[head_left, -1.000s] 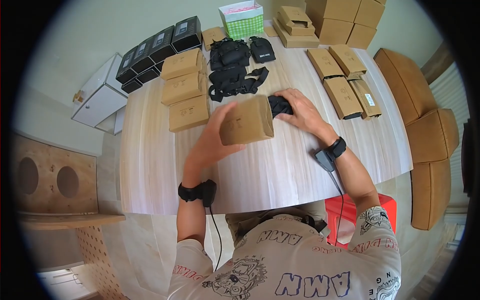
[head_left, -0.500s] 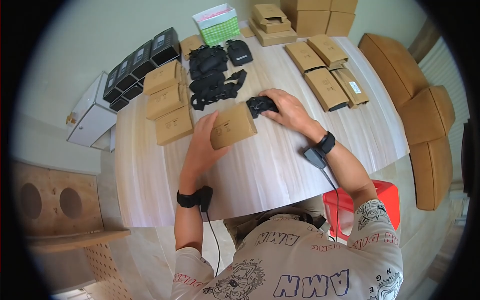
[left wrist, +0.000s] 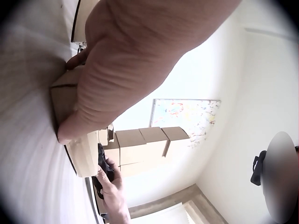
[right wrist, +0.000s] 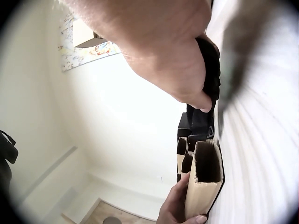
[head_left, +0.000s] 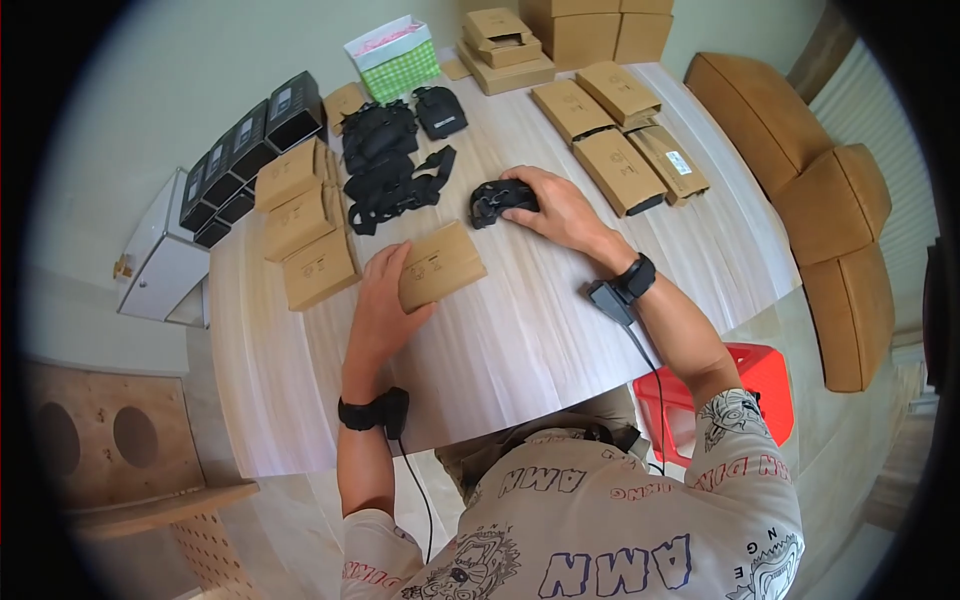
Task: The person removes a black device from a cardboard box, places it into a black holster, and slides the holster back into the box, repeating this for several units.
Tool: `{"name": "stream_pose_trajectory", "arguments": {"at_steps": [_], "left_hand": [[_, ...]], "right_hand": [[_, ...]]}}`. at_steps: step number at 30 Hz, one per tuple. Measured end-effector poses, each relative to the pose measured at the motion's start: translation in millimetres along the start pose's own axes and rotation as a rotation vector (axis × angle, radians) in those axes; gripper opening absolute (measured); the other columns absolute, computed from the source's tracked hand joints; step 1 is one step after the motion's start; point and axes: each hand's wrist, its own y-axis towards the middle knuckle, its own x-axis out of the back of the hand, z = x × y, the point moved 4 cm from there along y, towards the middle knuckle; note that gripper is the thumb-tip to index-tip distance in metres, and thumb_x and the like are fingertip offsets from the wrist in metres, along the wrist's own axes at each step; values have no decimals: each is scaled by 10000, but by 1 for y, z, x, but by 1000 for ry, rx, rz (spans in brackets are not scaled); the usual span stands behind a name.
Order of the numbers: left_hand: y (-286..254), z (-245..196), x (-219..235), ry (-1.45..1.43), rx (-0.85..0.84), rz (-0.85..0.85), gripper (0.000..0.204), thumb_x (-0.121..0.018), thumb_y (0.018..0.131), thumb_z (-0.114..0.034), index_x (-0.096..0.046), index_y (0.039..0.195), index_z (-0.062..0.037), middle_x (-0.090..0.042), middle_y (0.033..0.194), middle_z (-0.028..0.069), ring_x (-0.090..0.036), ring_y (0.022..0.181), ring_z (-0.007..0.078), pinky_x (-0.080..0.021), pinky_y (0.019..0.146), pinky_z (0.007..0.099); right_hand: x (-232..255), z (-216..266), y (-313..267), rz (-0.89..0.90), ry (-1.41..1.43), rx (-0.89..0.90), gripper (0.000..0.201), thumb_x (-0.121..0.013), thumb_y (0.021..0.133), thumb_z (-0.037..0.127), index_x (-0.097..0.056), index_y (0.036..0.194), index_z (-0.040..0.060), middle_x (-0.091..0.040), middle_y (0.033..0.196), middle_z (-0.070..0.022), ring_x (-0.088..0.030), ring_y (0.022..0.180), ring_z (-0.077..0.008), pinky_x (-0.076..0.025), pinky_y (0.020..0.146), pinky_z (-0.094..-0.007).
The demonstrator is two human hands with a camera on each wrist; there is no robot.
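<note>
My left hand (head_left: 376,310) grips a small brown cardboard box (head_left: 443,264) by its left end, thumb at the near side and fingers at the far side. The box lies low at the tabletop, and its open, hollow end (right wrist: 209,163) shows in the right wrist view. To the right, my right hand (head_left: 562,210) holds a black pouch with bundled straps (head_left: 488,204) close over the table, fingers over its top and thumb at the near side. A gap separates pouch and box. Left of them lie more black strapped pouches (head_left: 385,190).
Three cardboard boxes (head_left: 300,215) line the left side, beside stacked black boxes (head_left: 250,135). Several more boxes (head_left: 620,170) lie at the right. A green checked gift bag (head_left: 400,72) and large cartons (head_left: 590,40) stand at the back of the table (head_left: 540,330).
The black pouch was at the box's open end and is now apart from it, in my right hand. My left hand has lowered the box toward the table.
</note>
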Motion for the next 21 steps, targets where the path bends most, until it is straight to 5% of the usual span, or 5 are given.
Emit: {"name": "stream_pose_trajectory", "arguments": {"at_steps": [21], "left_hand": [[-2, 4, -1, 9, -32, -19, 875, -885, 753, -147, -489, 1518, 6, -519, 1506, 203, -497, 1393, 399, -430, 1177, 452]], "right_hand": [[-1, 2, 2, 47, 16, -26, 434, -810, 887, 186, -668, 1259, 12, -733, 1154, -189, -696, 1059, -375, -541, 943, -447]]}}
